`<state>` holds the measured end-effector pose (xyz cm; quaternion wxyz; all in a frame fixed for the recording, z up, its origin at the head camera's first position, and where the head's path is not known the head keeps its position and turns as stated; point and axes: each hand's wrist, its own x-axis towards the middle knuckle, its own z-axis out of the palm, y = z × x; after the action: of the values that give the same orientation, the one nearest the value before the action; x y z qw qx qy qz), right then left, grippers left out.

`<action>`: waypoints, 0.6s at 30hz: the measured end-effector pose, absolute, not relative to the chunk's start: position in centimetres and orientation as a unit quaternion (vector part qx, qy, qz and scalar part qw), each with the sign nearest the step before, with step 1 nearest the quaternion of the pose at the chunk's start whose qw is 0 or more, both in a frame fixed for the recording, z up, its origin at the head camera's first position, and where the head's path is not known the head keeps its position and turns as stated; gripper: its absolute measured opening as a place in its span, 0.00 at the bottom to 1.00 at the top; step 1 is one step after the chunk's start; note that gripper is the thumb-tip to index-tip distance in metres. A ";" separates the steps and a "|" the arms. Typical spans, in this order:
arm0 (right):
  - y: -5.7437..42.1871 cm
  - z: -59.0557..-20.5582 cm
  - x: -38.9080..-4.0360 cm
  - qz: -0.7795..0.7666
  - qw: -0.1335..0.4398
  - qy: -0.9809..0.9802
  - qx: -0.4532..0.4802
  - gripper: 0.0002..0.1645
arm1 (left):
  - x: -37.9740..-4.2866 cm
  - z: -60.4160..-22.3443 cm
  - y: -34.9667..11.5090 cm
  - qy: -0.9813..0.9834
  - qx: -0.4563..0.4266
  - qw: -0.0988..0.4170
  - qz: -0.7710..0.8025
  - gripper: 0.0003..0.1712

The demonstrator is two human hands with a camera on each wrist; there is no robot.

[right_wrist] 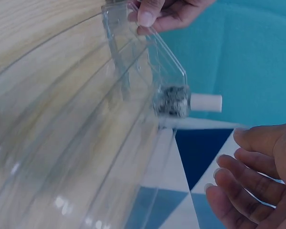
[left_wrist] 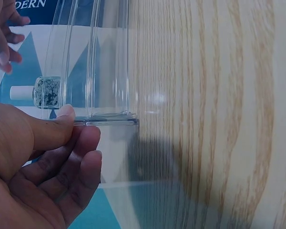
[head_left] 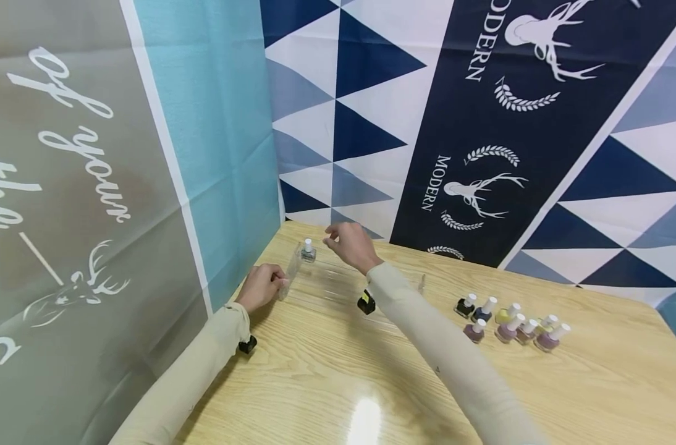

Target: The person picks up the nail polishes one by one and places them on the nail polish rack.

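A clear tiered plastic display rack (head_left: 292,272) stands on the table near the back left corner. My left hand (head_left: 262,285) pinches the edge of its left end panel between thumb and fingers; this grip shows closely in the left wrist view. On the rack's back tier, beside that panel, a nail polish bottle (right_wrist: 173,101) with black-and-white speckles and a white cap stands upright. Above and to the right of the bottle hovers my right hand (head_left: 351,244), its fingers loosely bent and apart from the cap, with nothing held. My right forearm hides part of the rack.
Several nail polish bottles (head_left: 508,330) in black, dark blue, yellow and mauve, all white-capped, stand grouped on the wooden table (head_left: 293,383) to the right of the rack. Patterned cloth (head_left: 371,111) hangs behind the table, and another cloth (head_left: 221,123) hangs along its left side.
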<state>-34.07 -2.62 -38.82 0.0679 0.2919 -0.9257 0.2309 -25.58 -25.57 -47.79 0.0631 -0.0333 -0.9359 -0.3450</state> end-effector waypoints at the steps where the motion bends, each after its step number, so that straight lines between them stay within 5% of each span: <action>1: -2.2 -38.6 -34.0 0.230 0.070 -0.926 0.291 0.16 | -25.6 -47.7 -25.5 -0.936 -0.033 0.063 -0.345 0.06; 18: 4.2 -37.4 -31.8 0.227 0.106 -0.924 0.287 0.13 | -25.3 -47.3 -25.6 -0.937 -0.043 0.056 -0.341 0.06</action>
<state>-31.84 4.20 -37.37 0.1055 0.2872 -0.9245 0.2275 -25.27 -25.60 -47.35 0.0560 -0.0426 -0.9374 -0.3410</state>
